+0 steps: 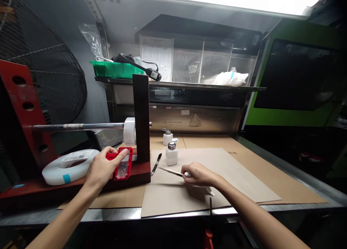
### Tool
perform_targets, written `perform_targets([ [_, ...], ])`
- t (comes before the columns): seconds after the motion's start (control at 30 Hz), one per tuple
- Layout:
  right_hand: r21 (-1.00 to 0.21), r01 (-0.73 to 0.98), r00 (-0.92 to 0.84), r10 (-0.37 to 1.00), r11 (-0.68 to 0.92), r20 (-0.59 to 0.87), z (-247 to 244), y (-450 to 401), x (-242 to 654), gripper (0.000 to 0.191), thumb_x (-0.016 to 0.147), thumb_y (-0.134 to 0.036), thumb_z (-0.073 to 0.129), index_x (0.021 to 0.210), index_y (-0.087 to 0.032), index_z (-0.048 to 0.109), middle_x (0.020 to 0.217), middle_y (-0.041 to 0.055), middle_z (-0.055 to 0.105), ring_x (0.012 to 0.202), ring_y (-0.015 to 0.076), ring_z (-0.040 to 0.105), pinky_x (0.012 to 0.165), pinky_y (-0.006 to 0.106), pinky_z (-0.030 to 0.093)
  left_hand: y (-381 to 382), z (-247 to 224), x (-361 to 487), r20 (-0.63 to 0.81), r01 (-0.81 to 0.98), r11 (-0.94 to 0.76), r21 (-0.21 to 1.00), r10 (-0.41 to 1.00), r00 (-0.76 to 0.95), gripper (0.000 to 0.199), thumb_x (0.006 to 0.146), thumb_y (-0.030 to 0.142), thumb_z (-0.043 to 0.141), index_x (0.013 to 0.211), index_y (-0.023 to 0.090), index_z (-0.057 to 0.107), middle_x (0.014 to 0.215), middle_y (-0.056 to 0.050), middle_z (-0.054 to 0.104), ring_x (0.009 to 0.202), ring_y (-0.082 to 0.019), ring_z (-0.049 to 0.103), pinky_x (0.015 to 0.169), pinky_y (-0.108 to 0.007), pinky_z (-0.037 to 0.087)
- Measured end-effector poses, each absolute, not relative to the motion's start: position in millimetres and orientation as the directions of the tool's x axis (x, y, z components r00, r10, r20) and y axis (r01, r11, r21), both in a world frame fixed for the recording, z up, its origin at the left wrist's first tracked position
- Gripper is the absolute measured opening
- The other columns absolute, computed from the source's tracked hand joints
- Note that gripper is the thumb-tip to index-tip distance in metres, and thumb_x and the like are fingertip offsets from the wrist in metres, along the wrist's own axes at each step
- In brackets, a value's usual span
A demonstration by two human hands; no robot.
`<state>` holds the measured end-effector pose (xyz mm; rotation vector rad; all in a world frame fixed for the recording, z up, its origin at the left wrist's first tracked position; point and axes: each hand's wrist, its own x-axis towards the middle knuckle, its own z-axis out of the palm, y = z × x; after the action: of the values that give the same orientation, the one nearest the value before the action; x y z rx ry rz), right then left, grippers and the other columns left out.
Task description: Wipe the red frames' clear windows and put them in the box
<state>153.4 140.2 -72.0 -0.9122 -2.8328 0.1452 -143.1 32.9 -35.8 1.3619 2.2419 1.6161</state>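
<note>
In my left hand is a red plastic frame-shaped part with a clear middle, gripped between thumb and fingers near the dark red stand. My right hand is closed around a thin, pointed tool, its tip aimed left over the cardboard sheet. A bit of white material shows beneath that hand; I cannot tell if the hand holds it. Close to the tool's tip lies a black pen. Behind it stand two white pump bottles with metal tops.
On the left, a red stand carries a metal rod with a white roll. A larger film roll lies on its base. A shelf above holds a green bin and white bag.
</note>
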Motion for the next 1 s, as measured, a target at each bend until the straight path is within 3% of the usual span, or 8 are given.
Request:
perform_targets([
  [0.13, -0.108, 0.5, -0.825, 0.511, 0.859, 0.242, -59, 133, 159, 0.018, 0.092, -0.024, 0.045, 0.094, -0.018, 0.061, 0.066, -0.0017, 0.064, 0.056, 0.0092, 0.051, 0.055, 0.018, 0.035, 32, -34, -141, 0.406, 0.6, 0.052, 0.798, 0.689, -0.6, 0.043, 0.063, 0.063, 0.062, 0.064, 0.023, 0.05, 0.056, 0.004, 0.055, 0.052, -0.016, 0.049, 0.051, -0.026, 0.037],
  [0.4, 0.17, 0.521, -0.787, 0.394, 0.836, 0.475, -8, 118, 92, 0.03, 0.099, -0.031, 0.034, 0.096, -0.017, 0.06, 0.084, 0.008, 0.066, 0.063, 0.0147, 0.057, 0.051, 0.025, 0.025, 31, -29, -139, 0.411, 0.635, 0.074, 0.769, 0.704, -0.579, 0.043, 0.064, 0.064, 0.061, 0.062, 0.023, 0.046, 0.051, 0.006, 0.05, 0.053, -0.016, 0.045, 0.053, -0.026, 0.033],
  [0.67, 0.381, 0.443, -0.862, 0.269, 0.812, 0.43, 4, 123, 55, 0.029, 0.099, -0.02, 0.03, 0.095, -0.015, 0.059, 0.081, 0.0087, 0.065, 0.066, 0.0184, 0.063, 0.05, 0.025, 0.031, 27, -27, -140, 0.39, 0.636, 0.089, 0.767, 0.722, -0.571, 0.038, 0.067, 0.059, 0.059, 0.063, 0.023, 0.047, 0.05, 0.004, 0.051, 0.048, -0.016, 0.047, 0.047, -0.025, 0.035],
  [1.0, 0.423, 0.409, -0.89, 0.253, 0.808, 0.379, 10, 121, 45, 0.028, 0.097, -0.017, 0.032, 0.092, -0.013, 0.059, 0.081, 0.0101, 0.065, 0.069, 0.0215, 0.064, 0.053, 0.027, 0.04, 28, -28, -137, 0.362, 0.609, 0.09, 0.788, 0.733, -0.576, 0.037, 0.067, 0.056, 0.06, 0.06, 0.022, 0.045, 0.048, 0.005, 0.047, 0.044, -0.014, 0.043, 0.041, -0.023, 0.031],
])
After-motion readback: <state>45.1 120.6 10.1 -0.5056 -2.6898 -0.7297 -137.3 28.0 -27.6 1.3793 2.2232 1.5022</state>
